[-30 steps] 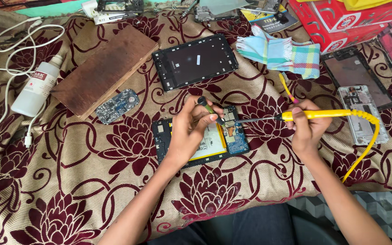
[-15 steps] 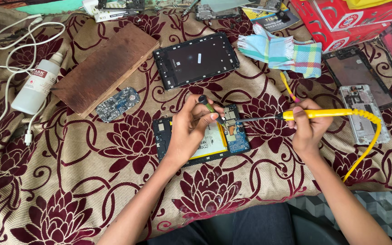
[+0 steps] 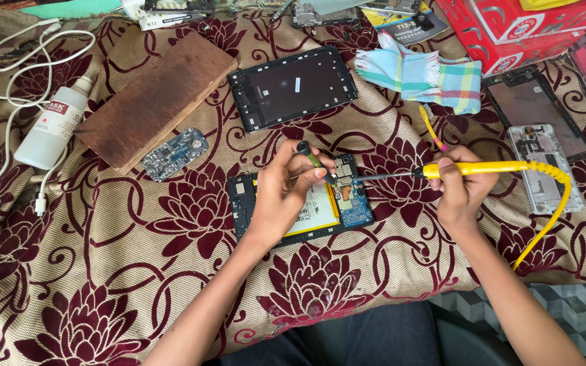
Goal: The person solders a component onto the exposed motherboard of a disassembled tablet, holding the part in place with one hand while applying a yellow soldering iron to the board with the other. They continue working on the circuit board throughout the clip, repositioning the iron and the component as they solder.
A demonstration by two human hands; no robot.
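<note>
An opened tablet body (image 3: 347, 203) with a pale battery and blue circuit board lies on the floral cloth. My left hand (image 3: 283, 193) rests over it, pinching a small green-handled tool (image 3: 312, 158) whose tip points down at the board. My right hand (image 3: 461, 190) grips a yellow soldering iron (image 3: 483, 168); its thin metal tip reaches left to the board, close to the green tool's tip. A yellow coiled cord (image 3: 551, 210) trails from the iron's rear.
A black tablet frame (image 3: 293, 87), a wooden block (image 3: 154, 98), a small blue circuit board (image 3: 174, 154), a white bottle (image 3: 52, 129) and white cables lie to the left and behind. A checked cloth (image 3: 428, 74), a red box (image 3: 517, 27) and another opened device (image 3: 544, 166) sit on the right.
</note>
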